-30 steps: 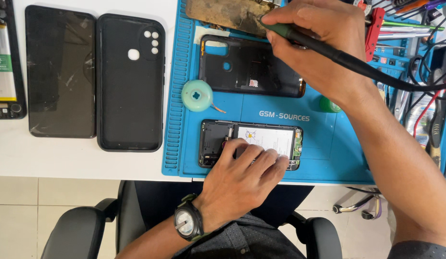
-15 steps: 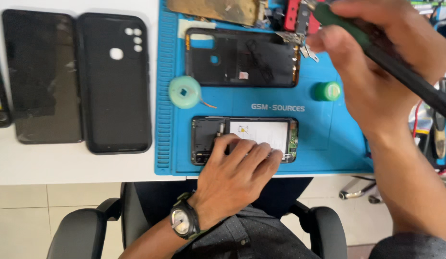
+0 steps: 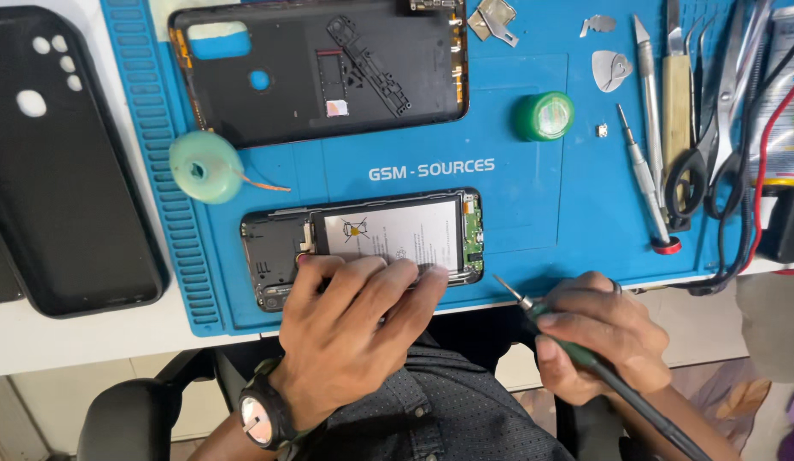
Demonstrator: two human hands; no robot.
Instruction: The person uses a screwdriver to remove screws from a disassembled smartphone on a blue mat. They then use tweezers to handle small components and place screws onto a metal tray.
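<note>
An opened phone with a white battery lies on the blue work mat, near its front edge. My left hand rests on the phone's near side, fingers spread and pressing it down; a watch sits on that wrist. My right hand grips a green-handled soldering iron below the mat's front edge, its metal tip pointing up-left towards the phone's right end without touching it.
A black phone back frame lies at the mat's far side, a pale green solder wick spool left of centre, a small green pot to the right. Screwdrivers, scissors, tweezers and picks line the right. A black phone case lies left.
My right hand came down with the soldering iron from the mat's far right to the near edge beside the phone. The view moved closer. My left hand stayed on the phone.
</note>
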